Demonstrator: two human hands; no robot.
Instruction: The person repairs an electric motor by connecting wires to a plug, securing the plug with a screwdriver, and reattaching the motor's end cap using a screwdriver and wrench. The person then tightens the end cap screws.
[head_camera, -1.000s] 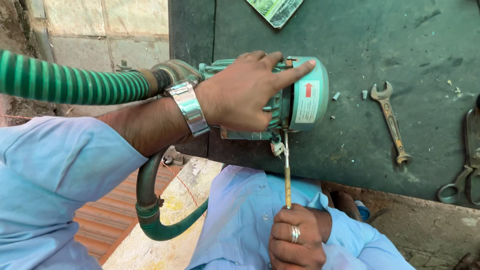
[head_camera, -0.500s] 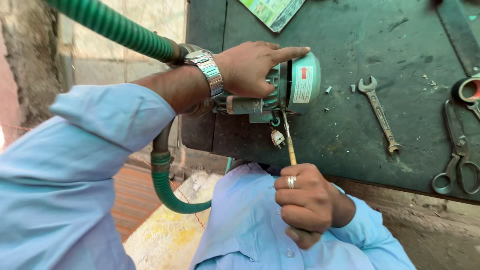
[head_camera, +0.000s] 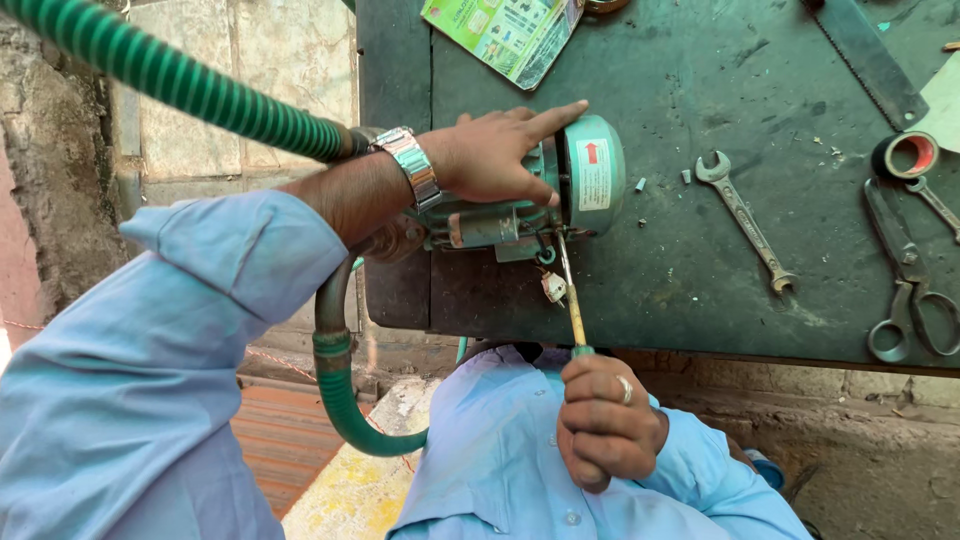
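Head view: the left hand (head_camera: 500, 155) lies flat, fingers spread, on the green pump (head_camera: 540, 195) at the table (head_camera: 690, 290) front edge, the right hand (head_camera: 605, 425) clamped on a screwdriver (head_camera: 571, 300) beneath it, wrench (head_camera: 745, 220) well apart.

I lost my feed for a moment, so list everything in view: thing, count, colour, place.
small round pump: 1, pale green, table's left part
ribbed hose: 1, green, top left
long screwdriver: 1, yellowish shaft, tip at the pump's underside
open-ended spanner: 1, grey, right of the pump
metal scissors: 1, grey, right edge
tape roll: 1, dark, above the scissors
printed packet: 1, green, top
metal table: 1, dark green
left hand: on the pump
right hand: fingers closed around the screwdriver's handle
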